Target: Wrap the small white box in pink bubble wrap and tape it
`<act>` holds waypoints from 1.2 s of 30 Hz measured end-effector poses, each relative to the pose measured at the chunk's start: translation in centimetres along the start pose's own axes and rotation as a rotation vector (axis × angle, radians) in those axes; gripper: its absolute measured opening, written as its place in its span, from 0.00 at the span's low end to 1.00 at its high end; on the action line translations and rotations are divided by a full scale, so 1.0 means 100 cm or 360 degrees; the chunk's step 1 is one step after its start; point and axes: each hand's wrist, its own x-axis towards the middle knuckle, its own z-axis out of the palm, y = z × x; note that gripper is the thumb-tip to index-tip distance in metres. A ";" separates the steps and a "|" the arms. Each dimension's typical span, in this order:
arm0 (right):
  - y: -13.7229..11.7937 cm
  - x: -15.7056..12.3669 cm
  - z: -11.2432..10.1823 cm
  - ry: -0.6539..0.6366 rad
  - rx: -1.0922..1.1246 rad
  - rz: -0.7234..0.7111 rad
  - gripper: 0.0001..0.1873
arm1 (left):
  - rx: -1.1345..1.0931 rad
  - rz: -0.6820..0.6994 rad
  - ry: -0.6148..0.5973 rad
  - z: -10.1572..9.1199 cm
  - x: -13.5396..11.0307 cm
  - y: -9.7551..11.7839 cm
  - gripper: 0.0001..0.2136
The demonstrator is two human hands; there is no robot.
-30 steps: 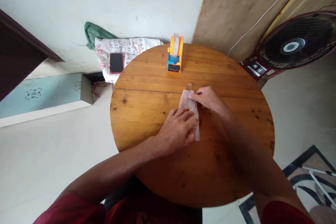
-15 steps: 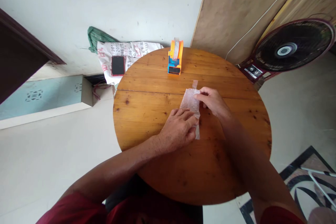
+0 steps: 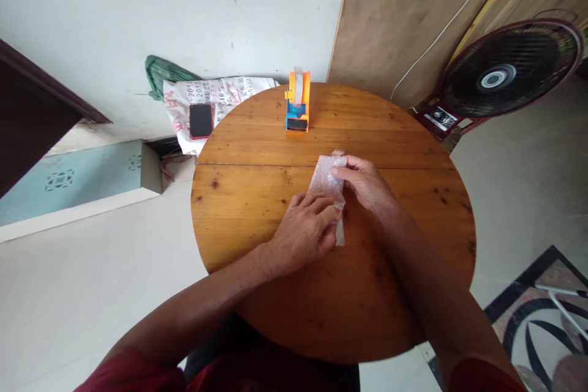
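A small bubble-wrap packet (image 3: 325,174) lies on the round wooden table (image 3: 248,196), with strips of clear tape sticking out past it at the far and near ends. My right hand (image 3: 362,179) grips its far right edge, thumb on top and fingers tucked behind. Across the near end rests my left hand (image 3: 310,220), its fingers curled over the wrap and holding it down beside the near tape strip (image 3: 340,234). What is inside the wrap cannot be made out.
An orange and blue tape dispenser (image 3: 297,104) stands at the table's far edge. Beyond the left rim, a phone (image 3: 201,121) lies on a printed white sack (image 3: 177,107). A fan (image 3: 498,76) is at the right, and a wall rises behind the table.
The far tape strip stood out flat beyond the packet; now it is crumpled or folded back at the packet's far edge. My right hand has shifted slightly with it; the view has moved slightly.
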 end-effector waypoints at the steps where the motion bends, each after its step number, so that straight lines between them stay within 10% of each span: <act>1: 0.001 -0.001 0.001 0.0014 -0.0009 -0.0014 0.14 | 0.0008 -0.0005 0.0001 0.000 0.000 0.000 0.08; 20: 0.016 0.023 0.013 0.0191 -0.0684 -0.0187 0.10 | 0.0402 0.0022 0.0039 0.000 -0.009 0.013 0.06; 36: -0.010 0.001 0.016 0.0125 -0.0266 -0.0069 0.14 | 0.0183 -0.0204 -0.0127 -0.007 -0.006 0.016 0.08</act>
